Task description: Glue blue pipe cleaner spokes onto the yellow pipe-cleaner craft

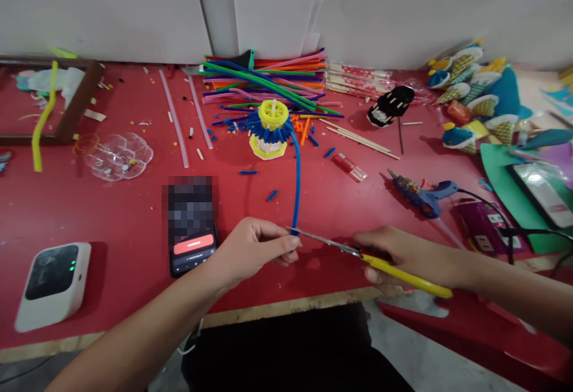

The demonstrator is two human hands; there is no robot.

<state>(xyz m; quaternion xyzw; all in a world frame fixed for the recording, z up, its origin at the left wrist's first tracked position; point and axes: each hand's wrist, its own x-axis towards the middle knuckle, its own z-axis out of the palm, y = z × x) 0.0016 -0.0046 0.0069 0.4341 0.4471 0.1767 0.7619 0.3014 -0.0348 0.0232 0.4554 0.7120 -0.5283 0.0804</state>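
Observation:
My left hand pinches the near end of a long blue straw that rises toward the far side of the red table. My right hand grips yellow-handled scissors. Their metal blades reach left and close around the straw just beside my left fingertips. Behind the straw stands a small yellow craft piece ringed with short blue straw bits. Loose blue straw pieces lie on the table around it.
A pile of coloured straws lies at the back. A phone and a white device sit at the near left, a clear plastic tray further back. A blue glue gun, power strip and paper crafts are at right.

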